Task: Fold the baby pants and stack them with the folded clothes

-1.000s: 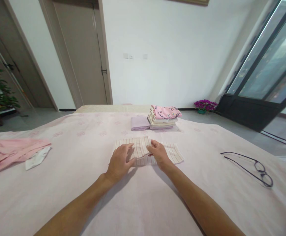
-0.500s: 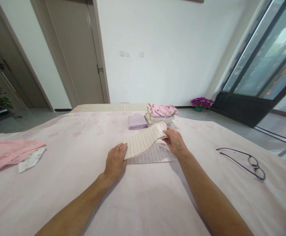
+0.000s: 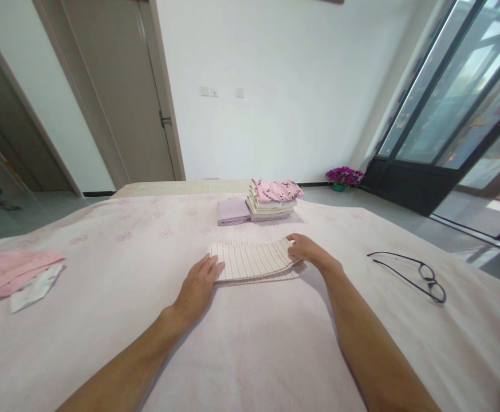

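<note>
A cream cloth with thin dark stripes lies folded on the pale pink bedspread in front of me. My left hand rests flat at its left edge, fingers stretched out and touching the fabric. My right hand is at the cloth's right end, fingers closed on the top layer that it has laid over the lower one.
A stack of folded clothes with a pink printed piece on top and a folded lilac cloth sit farther back. Black glasses lie at the right. Pink and white garments lie at the left. A door, windows and potted flowers are beyond.
My right hand carried the cloth's flap from the middle over to the right and laid it down flat. My left hand stayed at the left edge. The view shifted right.
</note>
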Available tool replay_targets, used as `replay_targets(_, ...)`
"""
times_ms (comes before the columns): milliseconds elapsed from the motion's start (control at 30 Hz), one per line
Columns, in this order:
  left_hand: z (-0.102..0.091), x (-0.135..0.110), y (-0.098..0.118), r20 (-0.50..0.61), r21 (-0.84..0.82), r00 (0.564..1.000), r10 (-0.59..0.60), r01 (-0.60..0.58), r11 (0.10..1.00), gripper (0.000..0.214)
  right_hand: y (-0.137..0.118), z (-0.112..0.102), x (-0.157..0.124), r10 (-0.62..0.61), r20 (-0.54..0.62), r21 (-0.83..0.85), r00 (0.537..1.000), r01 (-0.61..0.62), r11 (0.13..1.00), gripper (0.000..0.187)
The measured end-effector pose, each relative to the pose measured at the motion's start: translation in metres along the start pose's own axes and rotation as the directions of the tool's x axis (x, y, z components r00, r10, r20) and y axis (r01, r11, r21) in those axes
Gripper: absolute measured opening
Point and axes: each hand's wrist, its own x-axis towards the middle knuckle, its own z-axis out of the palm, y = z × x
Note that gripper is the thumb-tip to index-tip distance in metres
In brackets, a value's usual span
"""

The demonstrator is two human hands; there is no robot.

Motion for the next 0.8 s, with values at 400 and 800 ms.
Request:
replay_targets(400,0.002,-0.003,-0.002,0.014,-0.078,0.993,0.119,-0.117,0.990,0.054,0.008,-0.006,0.003,0.032,0.029,-0.285,0.999,-0.023,0.958,0.056)
replay_targets(800,-0.009,-0.003,0.003,0.061,-0.129,0.992,0.109,-0.101,0.987,0.053,-0.010,-0.013,-0.016,0.055,0.024,-0.574,0.998,-0.031,0.818,0.052)
